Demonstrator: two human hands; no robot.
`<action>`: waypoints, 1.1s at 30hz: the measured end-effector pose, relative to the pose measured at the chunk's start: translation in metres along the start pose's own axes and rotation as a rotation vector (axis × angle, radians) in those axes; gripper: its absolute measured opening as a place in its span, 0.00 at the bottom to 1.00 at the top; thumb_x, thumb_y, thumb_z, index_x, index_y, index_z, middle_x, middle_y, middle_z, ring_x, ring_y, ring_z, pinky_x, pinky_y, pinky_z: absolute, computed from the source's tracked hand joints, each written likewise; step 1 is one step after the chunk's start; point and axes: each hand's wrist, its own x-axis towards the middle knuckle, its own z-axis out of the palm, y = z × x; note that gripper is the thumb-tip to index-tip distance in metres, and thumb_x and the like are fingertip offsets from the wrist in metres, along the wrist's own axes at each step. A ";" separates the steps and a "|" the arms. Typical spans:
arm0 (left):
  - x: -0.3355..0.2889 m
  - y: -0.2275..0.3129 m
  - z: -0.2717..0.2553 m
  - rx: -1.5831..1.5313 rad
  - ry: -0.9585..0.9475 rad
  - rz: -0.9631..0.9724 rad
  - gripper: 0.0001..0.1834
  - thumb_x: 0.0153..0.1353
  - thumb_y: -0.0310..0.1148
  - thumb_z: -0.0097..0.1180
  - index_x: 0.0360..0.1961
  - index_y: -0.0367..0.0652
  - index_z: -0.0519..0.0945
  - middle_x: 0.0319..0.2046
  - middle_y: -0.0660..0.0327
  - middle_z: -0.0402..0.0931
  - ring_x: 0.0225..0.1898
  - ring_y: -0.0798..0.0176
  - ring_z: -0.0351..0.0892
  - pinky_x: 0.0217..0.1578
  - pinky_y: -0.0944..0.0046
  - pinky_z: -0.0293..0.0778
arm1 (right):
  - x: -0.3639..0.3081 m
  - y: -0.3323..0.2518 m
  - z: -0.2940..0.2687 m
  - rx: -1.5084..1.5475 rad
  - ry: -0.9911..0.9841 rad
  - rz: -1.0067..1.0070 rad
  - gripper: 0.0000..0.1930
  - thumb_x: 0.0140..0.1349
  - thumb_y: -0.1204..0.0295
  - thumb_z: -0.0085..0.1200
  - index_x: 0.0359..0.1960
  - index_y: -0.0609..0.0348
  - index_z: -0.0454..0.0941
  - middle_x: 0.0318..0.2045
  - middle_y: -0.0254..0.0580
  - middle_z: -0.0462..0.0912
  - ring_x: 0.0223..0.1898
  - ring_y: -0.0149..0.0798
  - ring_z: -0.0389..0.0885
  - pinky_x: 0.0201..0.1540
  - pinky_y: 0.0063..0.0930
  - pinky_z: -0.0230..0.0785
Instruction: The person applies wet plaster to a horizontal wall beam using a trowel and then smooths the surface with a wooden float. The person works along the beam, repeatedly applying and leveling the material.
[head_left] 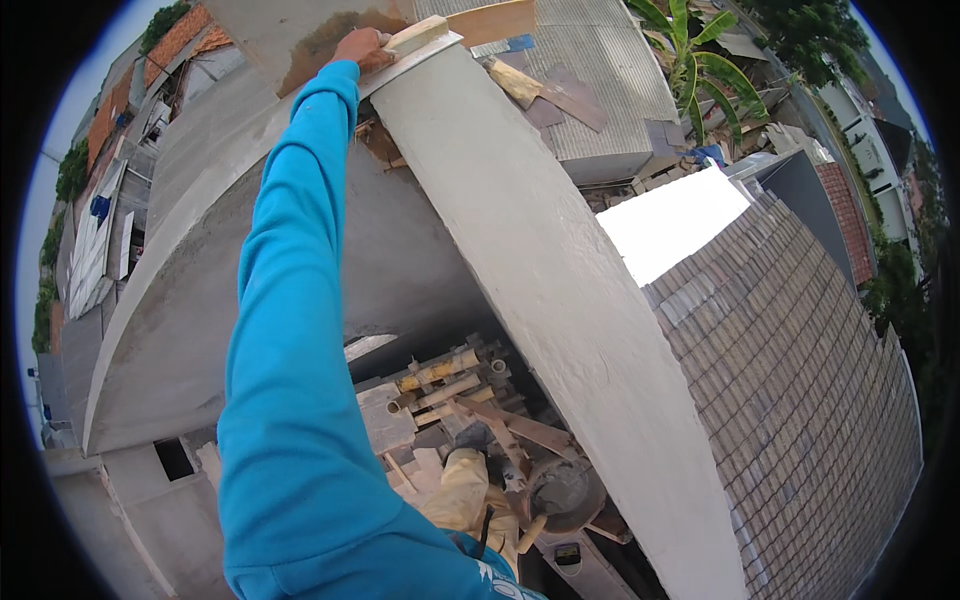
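Left hand [362, 48] at wooden strip [418, 36], far end of plastered beam [560, 290]; fingers curled together, can't tell if pinching; mortar bucket [594, 508] left of beam, tiled roof [800, 390] right

My left arm [300, 330] is reaching far out, nearly straight, running from the lower edge up to the top. Blue sleeve [335, 100] covers it to the wrist, creased along the forearm. My left hand [362, 48] is bare, fingers curled into a grip. My legs [462, 490] show below, in tan trousers.
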 end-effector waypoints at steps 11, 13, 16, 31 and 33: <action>-0.189 0.178 -0.058 -0.255 -0.033 0.320 0.25 0.56 0.39 0.64 0.52 0.38 0.80 0.39 0.49 0.78 0.42 0.46 0.78 0.43 0.51 0.72 | -0.039 0.008 0.051 -0.164 -0.066 -0.118 0.28 0.71 0.54 0.36 0.69 0.50 0.56 0.68 0.48 0.58 0.64 0.67 0.60 0.62 0.72 0.61; -0.242 0.217 -0.072 -0.357 -0.114 0.465 0.26 0.55 0.38 0.66 0.53 0.38 0.79 0.44 0.49 0.77 0.47 0.47 0.76 0.48 0.53 0.71 | -0.034 0.003 0.043 -0.171 -0.088 -0.101 0.29 0.71 0.52 0.36 0.70 0.48 0.55 0.68 0.48 0.57 0.64 0.69 0.60 0.62 0.72 0.61; -0.291 0.256 -0.101 -0.557 -0.293 0.660 0.27 0.54 0.36 0.66 0.54 0.38 0.79 0.47 0.48 0.77 0.50 0.47 0.74 0.53 0.53 0.70 | -0.007 0.003 0.019 -0.173 -0.162 -0.069 0.30 0.70 0.50 0.37 0.71 0.46 0.52 0.68 0.47 0.58 0.62 0.71 0.62 0.60 0.72 0.64; -0.078 0.017 -0.054 0.022 0.071 -0.480 0.23 0.53 0.43 0.62 0.47 0.40 0.84 0.44 0.45 0.82 0.49 0.44 0.81 0.50 0.50 0.76 | 0.001 0.006 0.002 -0.097 -0.177 0.003 0.33 0.70 0.49 0.36 0.72 0.44 0.46 0.69 0.48 0.55 0.63 0.70 0.62 0.60 0.73 0.64; -0.074 0.015 -0.046 0.003 0.048 -0.522 0.23 0.52 0.41 0.62 0.47 0.39 0.84 0.47 0.46 0.81 0.50 0.44 0.81 0.51 0.50 0.76 | 0.005 0.003 -0.008 -0.063 -0.189 0.046 0.33 0.70 0.48 0.36 0.73 0.44 0.46 0.69 0.48 0.55 0.63 0.70 0.62 0.59 0.73 0.65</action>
